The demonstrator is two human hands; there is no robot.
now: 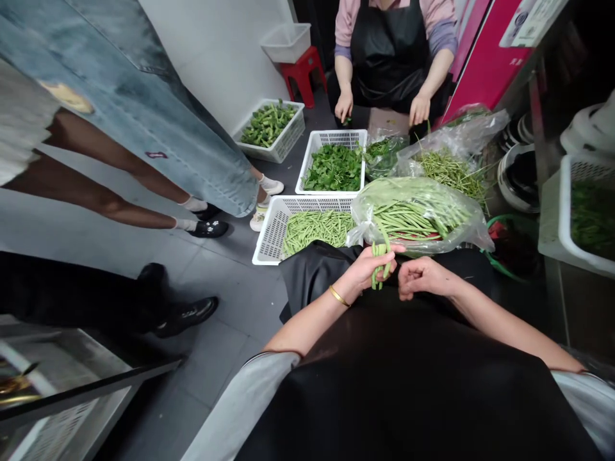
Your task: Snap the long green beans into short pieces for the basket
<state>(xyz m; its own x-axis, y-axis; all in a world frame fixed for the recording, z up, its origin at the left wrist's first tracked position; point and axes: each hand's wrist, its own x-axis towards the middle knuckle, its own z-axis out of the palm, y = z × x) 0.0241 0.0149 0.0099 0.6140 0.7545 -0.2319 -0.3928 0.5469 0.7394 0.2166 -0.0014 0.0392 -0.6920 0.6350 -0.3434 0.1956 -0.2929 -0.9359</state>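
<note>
My left hand (361,267), with a gold bangle at the wrist, is closed around a small bunch of green beans (378,264) above the dark apron on my lap. Just to its right, my right hand (423,276) is curled with the fingers drawn together; whatever is in them, if anything, is hidden. Beyond my hands lies a clear plastic bag (473,227) of long green beans (408,218). Left of the bag stands a white basket (270,232) holding short bean pieces (317,230).
Across from me sits a person in a black apron (390,48), both hands low. A basket of leafy greens (334,168) and another of cut green vegetables (269,123) stand farther back. People's legs (192,147) are at left. A red stool (303,73) is behind.
</note>
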